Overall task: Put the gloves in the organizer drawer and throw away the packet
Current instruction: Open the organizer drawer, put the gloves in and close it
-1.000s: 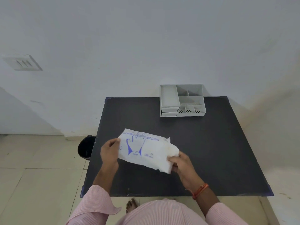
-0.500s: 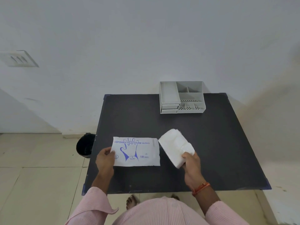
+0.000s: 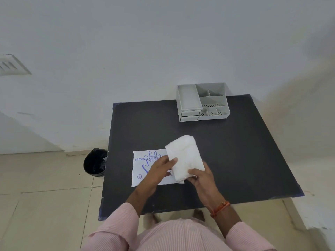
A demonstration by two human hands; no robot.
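My right hand [image 3: 200, 178] and left hand [image 3: 159, 168] both grip the folded gloves [image 3: 184, 157]; the packet [image 3: 145, 169] lies flat beneath my left.

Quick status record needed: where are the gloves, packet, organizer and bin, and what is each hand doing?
gloves: folded white stack of plastic gloves, held above the table by both hands
packet: flat white printed packet, lying on black table
organizer: grey plastic organizer, far edge, drawers shut
bin: black bin, on floor left of table
left hand: gripping stack
right hand: gripping stack
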